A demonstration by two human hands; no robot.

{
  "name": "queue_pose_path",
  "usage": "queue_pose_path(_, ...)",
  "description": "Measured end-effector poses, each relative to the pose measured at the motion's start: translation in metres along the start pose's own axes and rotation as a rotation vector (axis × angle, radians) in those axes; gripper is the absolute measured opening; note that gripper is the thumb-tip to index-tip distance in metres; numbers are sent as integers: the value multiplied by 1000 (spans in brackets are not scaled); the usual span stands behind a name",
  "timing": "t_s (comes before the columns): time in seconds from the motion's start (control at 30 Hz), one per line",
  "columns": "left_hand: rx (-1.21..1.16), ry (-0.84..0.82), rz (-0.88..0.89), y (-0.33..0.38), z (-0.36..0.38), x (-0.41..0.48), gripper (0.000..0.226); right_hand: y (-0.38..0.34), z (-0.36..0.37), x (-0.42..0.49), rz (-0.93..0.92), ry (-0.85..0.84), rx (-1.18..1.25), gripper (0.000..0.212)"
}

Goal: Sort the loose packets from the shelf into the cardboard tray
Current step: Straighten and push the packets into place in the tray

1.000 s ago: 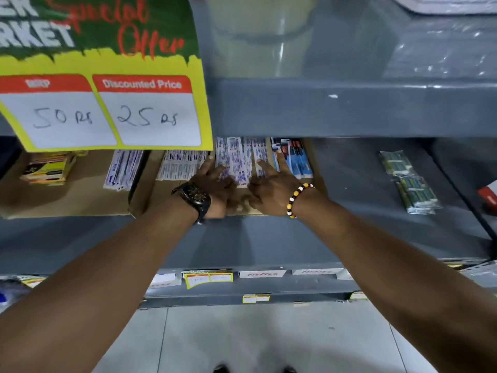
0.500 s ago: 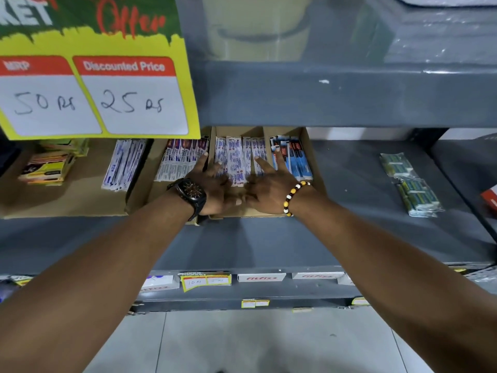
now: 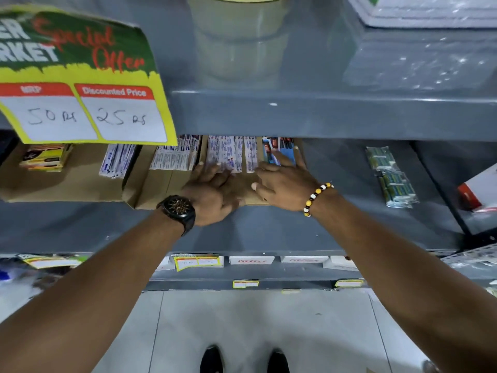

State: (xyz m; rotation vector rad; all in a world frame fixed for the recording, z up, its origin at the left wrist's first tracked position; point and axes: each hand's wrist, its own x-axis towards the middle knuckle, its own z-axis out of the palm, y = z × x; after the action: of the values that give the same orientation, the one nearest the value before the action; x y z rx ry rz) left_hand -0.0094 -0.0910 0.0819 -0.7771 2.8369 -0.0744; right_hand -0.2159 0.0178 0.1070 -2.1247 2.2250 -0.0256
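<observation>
1. Cardboard tray (image 3: 150, 184) at centre frame, flat on the grey shelf (image 3: 269, 232), split into narrow upright compartments.
2. White-and-blue packets (image 3: 228, 154) standing in rows in the middle compartments; more white packets (image 3: 174, 157) in the compartment to the left; blue packets (image 3: 279, 153) in the compartment at the tray's right end.
3. Left hand (image 3: 212, 195), black watch (image 3: 178, 211) at the wrist, laid palm down on the tray floor, fingers spread flat, fingertips touching the lower ends of the middle packets; nothing gripped.
4. Right hand (image 3: 285, 184), beaded bracelet (image 3: 316, 197) at the wrist, also palm down and open, fingers stretched to the blue packets; nothing visibly gripped.
5. Both hands just beside each other, thumbs close.
6. Loose green packets (image 3: 390, 179) lying on bare shelf at right of frame, well apart from the tray.
7. Second cardboard tray (image 3: 67, 184) at left, with yellow boxes (image 3: 45, 157).
8. Yellow price sign (image 3: 80, 103) at upper left, reading 50 and 25.
</observation>
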Motion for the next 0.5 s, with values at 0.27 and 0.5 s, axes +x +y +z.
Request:
queue_pose_path(0.27,-50,25,47,48,-19,14,97,59,-8,-36,3,-23,-32,68)
queue_pose_path(0.5,58,-103,70,77,-35,48,84,90,13,-42,-93,-87,-80,66)
